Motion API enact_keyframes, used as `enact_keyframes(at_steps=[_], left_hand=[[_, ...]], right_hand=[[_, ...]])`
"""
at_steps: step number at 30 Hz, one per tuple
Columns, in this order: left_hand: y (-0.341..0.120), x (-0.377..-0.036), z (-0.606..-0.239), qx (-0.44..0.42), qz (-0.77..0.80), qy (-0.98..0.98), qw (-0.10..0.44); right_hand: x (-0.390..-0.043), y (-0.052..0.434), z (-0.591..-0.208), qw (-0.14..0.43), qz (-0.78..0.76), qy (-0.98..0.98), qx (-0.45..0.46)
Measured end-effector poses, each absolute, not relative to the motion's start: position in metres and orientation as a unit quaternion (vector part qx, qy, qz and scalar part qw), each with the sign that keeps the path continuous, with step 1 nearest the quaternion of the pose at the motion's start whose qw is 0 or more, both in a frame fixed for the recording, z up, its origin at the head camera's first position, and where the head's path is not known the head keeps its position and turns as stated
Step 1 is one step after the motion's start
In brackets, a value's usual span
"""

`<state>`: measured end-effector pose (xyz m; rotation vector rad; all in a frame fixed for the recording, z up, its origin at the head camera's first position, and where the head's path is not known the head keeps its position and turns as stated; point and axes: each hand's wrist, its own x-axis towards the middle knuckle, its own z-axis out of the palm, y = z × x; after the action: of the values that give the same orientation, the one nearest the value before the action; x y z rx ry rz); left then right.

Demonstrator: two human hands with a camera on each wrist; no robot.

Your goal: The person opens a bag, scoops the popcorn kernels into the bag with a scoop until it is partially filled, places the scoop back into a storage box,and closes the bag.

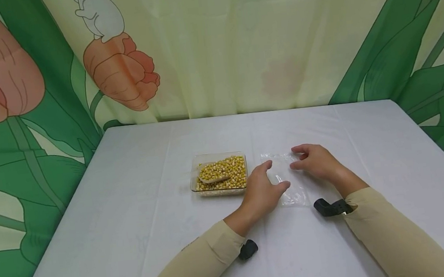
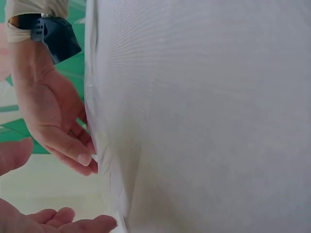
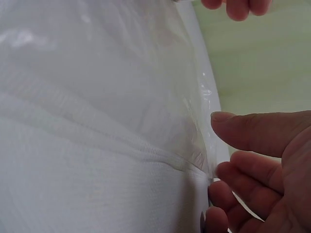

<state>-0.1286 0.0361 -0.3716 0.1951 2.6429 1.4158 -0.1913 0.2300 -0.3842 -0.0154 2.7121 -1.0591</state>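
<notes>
A clear plastic bag [image 1: 293,196] lies flat on the white table, between the two hands in the head view. Over its left side hovers my left hand [image 1: 261,192], thumb and fingers spread apart with nothing gripped. My right hand [image 1: 317,163] is at the bag's upper right edge. In the right wrist view its thumb [image 3: 252,131] stands apart from the fingers, whose tips are right at the bag's edge. The left wrist view shows the left fingertips at lower left, with the right hand [image 2: 53,116] beyond them.
Left of the bag stands a clear rectangular container [image 1: 219,193] of yellow corn kernels [image 1: 237,173]. A scoop [image 1: 211,181] filled with kernels lies on top. The white-covered table [image 1: 131,202] ends at a printed curtain [image 1: 229,56] behind.
</notes>
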Motion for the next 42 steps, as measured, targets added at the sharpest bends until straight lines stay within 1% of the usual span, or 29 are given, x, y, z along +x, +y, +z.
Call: enact_keyframes(at_steps=[5, 11, 17, 25, 33, 42], left_hand=[[0.036, -0.129, -0.372, 0.057, 0.453, 0.885, 0.09], [0.037, -0.129, -0.373, 0.054, 0.447, 0.888, 0.091], [0.038, -0.13, -0.373, 0.049, 0.446, 0.888, 0.102], [0.038, -0.131, -0.371, 0.057, 0.449, 0.886, 0.099], [0.039, -0.13, -0.37, 0.057, 0.444, 0.888, 0.1], [0.041, -0.127, -0.37, 0.053, 0.448, 0.888, 0.086]], right_hand=[[-0.192, 0.23, -0.387, 0.109, -0.358, 0.927, -0.006], [-0.191, 0.228, -0.389, 0.102, -0.351, 0.931, 0.01], [-0.19, 0.227, -0.393, 0.077, -0.352, 0.933, 0.018], [-0.19, 0.228, -0.394, 0.053, -0.359, 0.932, 0.021], [-0.19, 0.232, -0.393, 0.054, -0.377, 0.924, 0.023], [-0.187, 0.236, -0.396, 0.011, -0.428, 0.903, 0.037]])
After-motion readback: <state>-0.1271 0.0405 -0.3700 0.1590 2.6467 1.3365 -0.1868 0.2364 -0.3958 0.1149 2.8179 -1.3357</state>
